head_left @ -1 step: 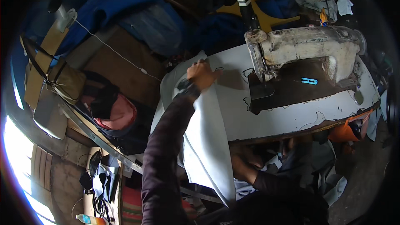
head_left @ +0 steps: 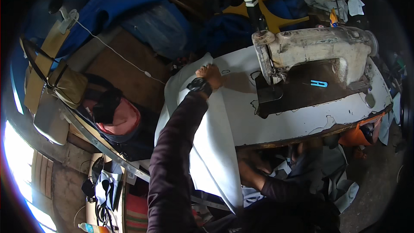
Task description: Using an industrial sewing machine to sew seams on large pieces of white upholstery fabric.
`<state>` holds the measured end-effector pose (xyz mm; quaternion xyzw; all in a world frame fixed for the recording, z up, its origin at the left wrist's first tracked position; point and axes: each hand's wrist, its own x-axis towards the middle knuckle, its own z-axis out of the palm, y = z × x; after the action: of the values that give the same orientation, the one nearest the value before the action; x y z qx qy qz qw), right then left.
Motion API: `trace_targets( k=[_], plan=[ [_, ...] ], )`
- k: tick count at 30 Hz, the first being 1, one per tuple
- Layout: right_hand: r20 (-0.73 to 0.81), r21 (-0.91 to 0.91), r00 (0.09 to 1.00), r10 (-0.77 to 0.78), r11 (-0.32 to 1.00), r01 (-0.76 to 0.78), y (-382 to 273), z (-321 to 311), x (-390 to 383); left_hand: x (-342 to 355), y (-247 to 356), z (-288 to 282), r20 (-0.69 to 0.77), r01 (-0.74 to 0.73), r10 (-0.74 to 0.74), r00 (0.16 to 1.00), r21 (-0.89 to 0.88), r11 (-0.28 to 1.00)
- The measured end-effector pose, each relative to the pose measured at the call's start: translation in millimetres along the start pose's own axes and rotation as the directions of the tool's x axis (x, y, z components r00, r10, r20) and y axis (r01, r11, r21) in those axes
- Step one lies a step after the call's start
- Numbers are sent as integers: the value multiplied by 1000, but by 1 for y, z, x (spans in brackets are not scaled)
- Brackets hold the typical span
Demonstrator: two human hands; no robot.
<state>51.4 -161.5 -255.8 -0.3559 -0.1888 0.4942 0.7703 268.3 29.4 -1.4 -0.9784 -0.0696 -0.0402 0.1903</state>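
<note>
A large piece of white sheet material [head_left: 211,133] lies over the left end of the sewing table and hangs down over its front edge. My left hand [head_left: 210,76], with a dark watch on its wrist, is on the sheet's upper part, its fingers curled in against the material. Below the table's front edge is my right hand [head_left: 246,169], partly behind the hanging sheet; its fingers are hidden. To the right stands a worn, cream-coloured sewing machine [head_left: 319,47], apart from both hands. Small blue thread snips [head_left: 319,83] lie on its dark bed.
The white tabletop [head_left: 276,127] has a chipped front edge. An orange bag [head_left: 355,136] hangs at its right end. On the left are a pink and black bag [head_left: 118,116], an olive pouch [head_left: 67,84] and a white cable [head_left: 114,49]. Grey cloth pieces [head_left: 345,187] lie low at right.
My left hand has shifted slightly to the right, and its outstretched thumb has drawn in. The sheet and my right arm look almost unchanged.
</note>
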Motion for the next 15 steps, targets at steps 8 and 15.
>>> trace_targets(
  k=[8,15],
  plan=[
    [-82,-819,651,-754,424,388,-123,-15,-68,-13,-108,28,-525,-227,-144,839,-577,784],
    [-324,-788,703,-633,592,170,-183,-51,-240,-294,-70,54,-12,202,-422,906,-865,459]
  ],
)
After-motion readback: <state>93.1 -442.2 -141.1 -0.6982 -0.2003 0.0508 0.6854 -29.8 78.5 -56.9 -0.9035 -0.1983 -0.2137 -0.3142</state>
